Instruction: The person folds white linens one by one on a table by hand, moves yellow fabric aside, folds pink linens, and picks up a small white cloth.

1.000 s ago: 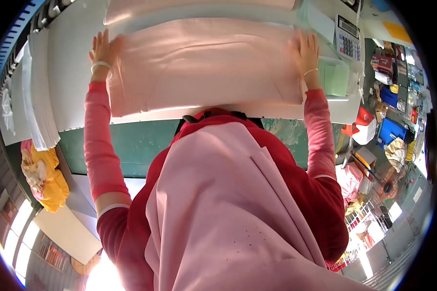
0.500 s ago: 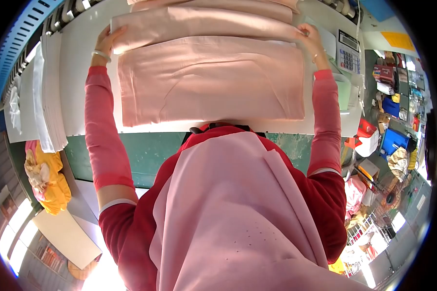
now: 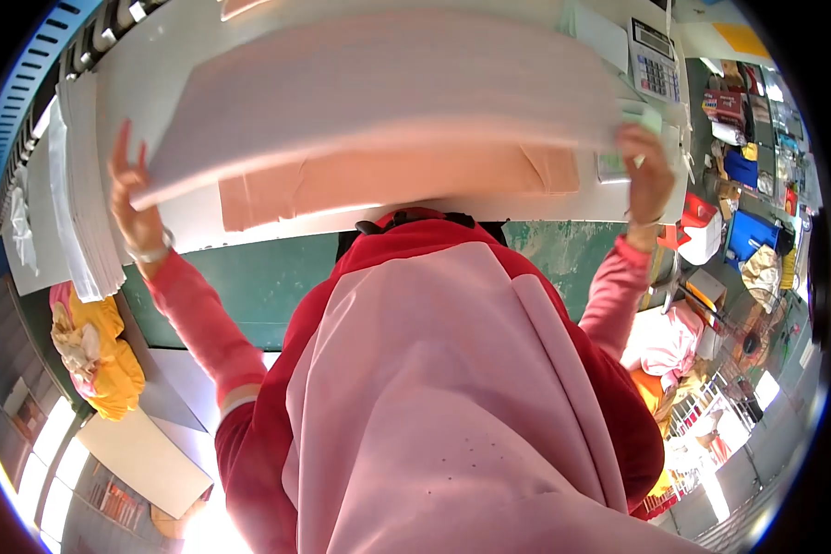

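Note:
A wide pink cloth panel [image 3: 388, 92] hangs raised and motion-blurred above the white table [image 3: 180, 102]. My left hand [image 3: 136, 189] grips its lower left corner, with some fingers stretched upward. At the opposite end, my right hand [image 3: 646, 171] is closed on the cloth's edge. Beneath the raised panel lies another folded pink cloth [image 3: 415, 174] near the table's front edge; the raised one hides its upper part.
White folded material [image 3: 81, 185] lies along the table's left side. A calculator [image 3: 654, 60] and papers sit at the right. Yellow cloth [image 3: 111, 360] hangs at the lower left. Shelves with goods stand at far right.
Both hands have moved toward me and outward, lifting the upper cloth panel over the lower one. The layers behind it have mostly gone from view or are hidden.

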Demonstrator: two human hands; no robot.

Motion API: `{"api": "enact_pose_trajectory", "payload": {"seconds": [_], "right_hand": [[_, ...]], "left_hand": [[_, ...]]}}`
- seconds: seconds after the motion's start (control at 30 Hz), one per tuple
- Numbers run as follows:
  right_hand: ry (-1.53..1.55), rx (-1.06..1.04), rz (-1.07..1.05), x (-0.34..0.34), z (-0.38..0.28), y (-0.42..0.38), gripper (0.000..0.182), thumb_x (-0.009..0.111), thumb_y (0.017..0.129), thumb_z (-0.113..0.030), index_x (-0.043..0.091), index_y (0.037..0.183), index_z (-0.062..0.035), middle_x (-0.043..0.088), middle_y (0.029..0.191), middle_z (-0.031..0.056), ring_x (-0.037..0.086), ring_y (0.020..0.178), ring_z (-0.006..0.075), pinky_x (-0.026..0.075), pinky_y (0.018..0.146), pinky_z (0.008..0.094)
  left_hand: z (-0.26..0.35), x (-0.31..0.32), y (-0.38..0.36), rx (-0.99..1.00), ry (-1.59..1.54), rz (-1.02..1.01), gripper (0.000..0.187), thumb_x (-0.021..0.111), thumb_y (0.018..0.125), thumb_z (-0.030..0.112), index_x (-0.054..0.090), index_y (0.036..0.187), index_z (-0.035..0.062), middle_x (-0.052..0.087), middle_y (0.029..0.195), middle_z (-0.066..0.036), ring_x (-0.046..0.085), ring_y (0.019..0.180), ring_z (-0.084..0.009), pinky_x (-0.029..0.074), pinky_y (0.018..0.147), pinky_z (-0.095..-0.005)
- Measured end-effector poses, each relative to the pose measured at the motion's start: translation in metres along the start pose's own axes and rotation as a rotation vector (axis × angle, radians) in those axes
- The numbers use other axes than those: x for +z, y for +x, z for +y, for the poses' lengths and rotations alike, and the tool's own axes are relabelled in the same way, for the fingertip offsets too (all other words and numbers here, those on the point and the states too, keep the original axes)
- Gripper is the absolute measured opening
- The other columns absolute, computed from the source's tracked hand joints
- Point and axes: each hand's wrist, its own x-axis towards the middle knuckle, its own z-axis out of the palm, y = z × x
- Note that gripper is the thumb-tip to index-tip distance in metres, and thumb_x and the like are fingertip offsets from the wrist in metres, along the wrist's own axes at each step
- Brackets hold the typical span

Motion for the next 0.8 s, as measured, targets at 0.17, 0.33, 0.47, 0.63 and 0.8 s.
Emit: {"api": "enact_pose_trajectory", "payload": {"seconds": [0.17, 0.33, 0.47, 0.63, 0.8], "right_hand": [[-0.443, 0.059, -0.139, 0.039, 0.014, -0.082, 0.018, 0.053, 0.065, 0.007, 0.063, 0.074, -0.0048, 0.062, 0.091, 0.0062, 0.055, 0.098, 0.026, 0.043, 0.085, 0.035], [-0.359, -0.058, 0.005, 0.039, 0.014, -0.027, 0.018, 0.054, 0.069, -0.002, 0.066, 0.082, -0.0077, 0.061, 0.09, 0.0084, 0.052, 0.102, 0.0282, 0.043, 0.083, 0.0364], [-0.689, -0.369, -0.205, 0.107, -0.015, 0.03, 0.041, 0.057, 0.079, -0.032, 0.054, 0.116, -0.0142, 0.05, 0.121, 0.0091, 0.043, 0.115, 0.03, 0.03, 0.094, 0.048], [-0.949, -0.228, -0.277, 0.138, 0.036, 0.012, 0.066, 0.049, 0.08, -0.051, 0.032, 0.134, -0.0181, 0.03, 0.139, 0.0065, 0.025, 0.129, 0.0281, 0.018, 0.099, 0.0571], [-1.065, 0.202, -0.174, 0.092, 0.083, 0.008, 0.065, 0.047, 0.082, -0.05, 0.032, 0.134, -0.0133, 0.028, 0.139, 0.015, 0.023, 0.129, 0.0316, 0.018, 0.1, 0.0558]], "left_hand": [[-0.037, -0.015, -0.127, -0.468, 0.652, -0.138, 0.018, 0.05, 0.074, 0.0, 0.059, 0.087, 0.0071, 0.05, 0.121, -0.013, 0.039, 0.121, -0.0246, 0.03, 0.098, -0.039], [-0.029, -0.011, -0.085, -0.152, 1.044, 0.026, 0.021, 0.058, 0.074, 0.004, 0.062, 0.095, 0.0086, 0.059, 0.103, -0.011, 0.05, 0.107, -0.0275, 0.038, 0.089, -0.0379], [-0.021, 0.098, -0.014, -0.037, 0.91, -0.102, 0.036, 0.061, 0.078, 0.019, 0.056, 0.114, 0.0167, 0.042, 0.129, -0.01, 0.037, 0.121, -0.0279, 0.032, 0.095, -0.044], [-0.064, 0.157, -0.035, -0.083, 1.207, -0.452, 0.061, 0.048, 0.084, 0.044, 0.026, 0.137, 0.0249, 0.026, 0.141, -0.006, 0.023, 0.13, -0.0254, 0.02, 0.104, -0.0456], [-0.084, 0.085, -0.014, -0.671, 1.256, -0.176, 0.069, 0.037, 0.082, 0.06, 0.02, 0.139, 0.0246, 0.018, 0.145, -0.008, 0.02, 0.132, -0.025, 0.014, 0.104, -0.0525]]}}
